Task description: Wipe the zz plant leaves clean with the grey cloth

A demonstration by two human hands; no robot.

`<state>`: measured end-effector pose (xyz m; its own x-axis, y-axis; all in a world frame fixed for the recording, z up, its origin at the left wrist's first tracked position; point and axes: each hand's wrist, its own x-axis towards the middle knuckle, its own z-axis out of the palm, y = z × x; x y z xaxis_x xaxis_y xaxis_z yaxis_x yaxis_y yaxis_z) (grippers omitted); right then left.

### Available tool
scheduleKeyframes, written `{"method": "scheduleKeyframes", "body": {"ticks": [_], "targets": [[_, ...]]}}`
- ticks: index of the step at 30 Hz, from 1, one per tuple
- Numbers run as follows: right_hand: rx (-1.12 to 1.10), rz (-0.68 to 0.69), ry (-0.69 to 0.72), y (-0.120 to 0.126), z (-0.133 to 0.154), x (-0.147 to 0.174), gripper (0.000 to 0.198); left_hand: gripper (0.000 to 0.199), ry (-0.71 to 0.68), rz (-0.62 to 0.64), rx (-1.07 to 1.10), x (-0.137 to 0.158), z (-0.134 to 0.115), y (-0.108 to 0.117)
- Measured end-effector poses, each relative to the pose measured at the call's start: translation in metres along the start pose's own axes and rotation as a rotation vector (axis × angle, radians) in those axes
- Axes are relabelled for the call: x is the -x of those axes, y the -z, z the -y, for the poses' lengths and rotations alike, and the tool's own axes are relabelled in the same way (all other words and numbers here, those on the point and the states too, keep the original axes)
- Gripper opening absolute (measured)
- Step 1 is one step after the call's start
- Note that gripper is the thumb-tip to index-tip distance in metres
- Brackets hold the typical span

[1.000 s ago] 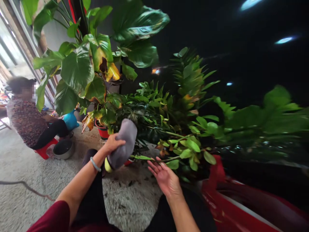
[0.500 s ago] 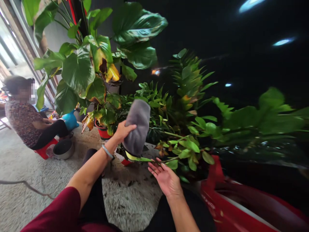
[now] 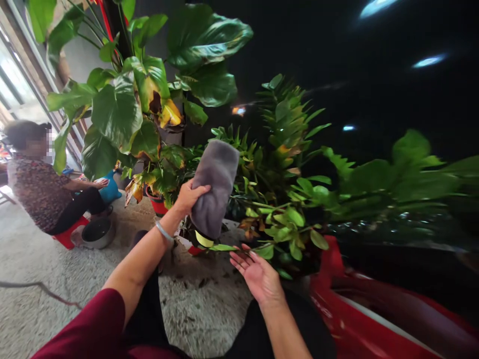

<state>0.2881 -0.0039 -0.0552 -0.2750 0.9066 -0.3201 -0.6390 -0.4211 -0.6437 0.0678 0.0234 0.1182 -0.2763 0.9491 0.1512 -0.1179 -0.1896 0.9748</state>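
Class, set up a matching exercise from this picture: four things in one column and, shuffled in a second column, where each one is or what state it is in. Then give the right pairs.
Things:
1. grey plush cloth
2. right hand
3. round dark metal bowl
4. large yellowed leaf

Places or states:
A. on the floor beside the seated person
B. open, palm up, under a leafy stem
C. gripped by the left hand
D. high on the big-leaved plant

Pairs: 1-C, 2-B, 3-A, 4-D

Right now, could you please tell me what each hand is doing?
Left hand: closed on the grey cloth.
Right hand: open, palm up, under a leafy stem.
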Motion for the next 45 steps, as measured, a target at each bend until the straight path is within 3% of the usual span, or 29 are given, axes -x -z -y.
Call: {"method": "scheduleKeyframes", "body": {"ticks": [2,5,7,8,12,14,16,18,20,22,24,25,27,30,32,34,36,39,42,45], "targets": [[0.002,-0.020,-0.012,-0.001,-0.001,0.000,0.022,0.031,0.067,-0.018,-0.178,0.008,0.031,0.000],[0.023,-0.051,-0.039,0.002,-0.001,-0.002,0.022,0.026,0.243,0.294,-0.416,0.040,0.060,0.016],[0.039,-0.050,-0.043,0.007,-0.001,-0.003,0.021,0.030,0.311,0.447,-0.419,0.058,0.052,0.030],[0.044,-0.044,-0.040,0.010,-0.001,-0.003,0.020,0.033,0.314,0.464,-0.374,0.063,0.041,0.035],[0.036,-0.011,-0.028,0.013,0.000,-0.004,0.022,0.045,0.144,0.260,-0.067,0.046,-0.023,0.041],[0.024,0.009,0.000,0.010,-0.001,-0.005,0.024,0.049,0.036,0.119,0.068,0.027,-0.039,0.037],[0.012,0.026,0.035,0.006,-0.004,-0.005,0.025,0.050,0.012,0.005,0.132,0.016,-0.032,0.035],[0.002,0.022,0.050,0.003,-0.006,-0.005,0.026,0.044,0.081,-0.034,0.071,0.019,-0.006,0.035],[0.003,0.003,0.040,0.002,-0.007,-0.006,0.027,0.036,0.201,0.054,-0.093,0.038,0.023,0.041],[0.014,-0.015,0.018,0.003,-0.008,-0.007,0.026,0.035,0.332,0.248,-0.224,0.061,0.040,0.049],[0.020,-0.021,-0.002,0.006,-0.007,-0.007,0.025,0.038,0.400,0.384,-0.213,0.077,0.037,0.058],[0.020,-0.022,-0.009,0.007,-0.006,-0.007,0.025,0.040,0.391,0.394,-0.159,0.078,0.028,0.063],[0.019,-0.021,-0.016,0.008,-0.005,-0.007,0.025,0.042,0.293,0.293,-0.013,0.068,0.005,0.071],[0.024,-0.016,-0.007,0.007,-0.005,-0.008,0.025,0.041,0.120,-0.007,0.187,0.036,-0.017,0.081],[0.026,-0.007,0.006,0.006,-0.006,-0.008,0.024,0.038,0.114,-0.177,0.228,0.023,-0.009,0.084],[0.026,-0.005,0.012,0.006,-0.007,-0.008,0.024,0.037,0.219,-0.283,0.161,0.029,0.015,0.084],[0.025,-0.012,0.007,0.007,-0.007,-0.008,0.025,0.036,0.367,-0.324,0.057,0.053,0.043,0.085],[0.036,-0.005,0.008,0.012,-0.007,-0.008,0.028,0.033,0.462,-0.230,0.108,0.097,0.060,0.086],[0.046,0.021,0.018,0.015,-0.006,-0.008,0.029,0.035,0.385,-0.194,0.205,0.106,0.032,0.086],[0.048,0.016,0.016,0.012,-0.006,-0.008,0.029,0.039,0.182,-0.247,0.250,0.073,-0.012,0.081]]}}
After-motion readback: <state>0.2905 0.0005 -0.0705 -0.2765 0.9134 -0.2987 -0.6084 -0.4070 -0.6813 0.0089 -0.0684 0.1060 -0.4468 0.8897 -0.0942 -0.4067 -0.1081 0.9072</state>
